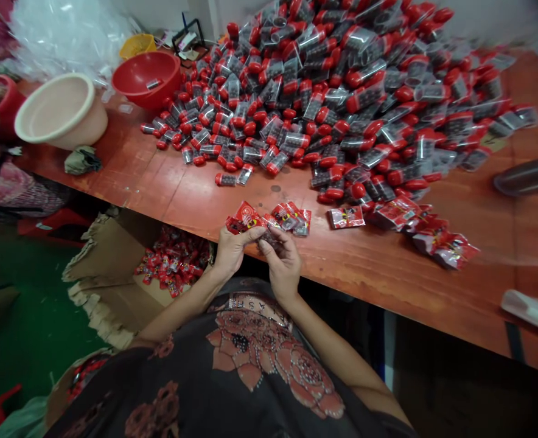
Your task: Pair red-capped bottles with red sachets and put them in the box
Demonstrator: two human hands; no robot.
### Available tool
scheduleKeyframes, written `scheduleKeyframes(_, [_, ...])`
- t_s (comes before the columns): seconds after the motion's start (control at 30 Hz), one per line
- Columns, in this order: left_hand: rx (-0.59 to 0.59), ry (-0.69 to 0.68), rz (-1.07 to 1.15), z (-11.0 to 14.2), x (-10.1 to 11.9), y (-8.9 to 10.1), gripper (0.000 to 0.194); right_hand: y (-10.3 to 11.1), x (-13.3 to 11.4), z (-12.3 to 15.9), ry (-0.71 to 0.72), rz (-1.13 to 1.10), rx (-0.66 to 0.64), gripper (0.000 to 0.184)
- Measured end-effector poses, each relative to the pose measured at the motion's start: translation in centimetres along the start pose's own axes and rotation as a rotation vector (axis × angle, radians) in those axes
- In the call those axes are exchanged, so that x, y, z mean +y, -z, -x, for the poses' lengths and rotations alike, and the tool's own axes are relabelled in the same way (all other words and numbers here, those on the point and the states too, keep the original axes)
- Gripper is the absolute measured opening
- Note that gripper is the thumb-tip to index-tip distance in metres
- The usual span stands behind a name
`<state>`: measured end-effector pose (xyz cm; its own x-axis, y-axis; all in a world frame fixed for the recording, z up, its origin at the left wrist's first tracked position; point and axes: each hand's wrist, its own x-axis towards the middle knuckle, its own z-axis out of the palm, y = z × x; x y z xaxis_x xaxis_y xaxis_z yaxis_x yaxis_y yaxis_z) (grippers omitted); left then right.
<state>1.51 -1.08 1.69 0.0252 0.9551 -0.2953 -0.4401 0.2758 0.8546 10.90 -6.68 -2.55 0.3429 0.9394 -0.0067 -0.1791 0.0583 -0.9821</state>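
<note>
My left hand [232,252] and my right hand [282,261] are together just off the front edge of the red wooden table [196,201]. Both pinch a strip of red foil sachets [246,220], which runs right to a few more sachets [294,219] lying on the table. A separate sachet [345,217] lies to the right, and a loose heap of sachets [442,246] lies further along. Behind my hands rises a large pile of clear tubes with red caps [296,103], holding dark contents.
Below the table edge, an open cardboard box [109,267] holds many red sachets. A beige plastic basin [59,112] and a red basin [145,79] stand at the table's back left, near a bundle of clear plastic [63,36]. A grey cylinder [529,174] lies at the right.
</note>
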Motion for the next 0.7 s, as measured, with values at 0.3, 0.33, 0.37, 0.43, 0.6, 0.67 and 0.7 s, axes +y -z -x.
scheduleKeyframes(0.3, [0.004,0.076,0.026,-0.7,0.5,1.3,0.037,0.8,-1.0,-1.1,0.007,0.044,-0.119,0.029])
scheduleKeyframes(0.33, [0.003,0.073,0.006,-0.6,0.5,1.4,0.037,0.7,-1.1,-1.0,-0.018,0.026,-0.111,0.029])
scheduleKeyframes(0.37, [0.002,0.073,-0.012,-0.5,0.4,1.4,0.036,0.6,-1.1,-0.9,-0.034,0.017,-0.103,0.03])
scheduleKeyframes(0.43, [-0.003,0.083,-0.03,-0.2,0.2,1.4,0.036,0.4,-1.3,-0.7,0.002,0.063,-0.081,0.03])
scheduleKeyframes(0.6, [-0.007,0.113,-0.003,-0.2,-0.3,1.3,0.038,0.2,-1.3,-0.7,0.174,0.245,-0.058,0.032])
scheduleKeyframes(0.67, [-0.007,0.099,0.015,-0.4,-0.5,1.3,0.035,0.3,-1.0,-1.0,0.039,0.111,-0.054,0.031])
scheduleKeyframes(0.7, [-0.016,0.093,0.033,-0.6,-0.6,1.4,0.035,0.3,-0.9,-1.2,-0.051,0.015,-0.053,0.03])
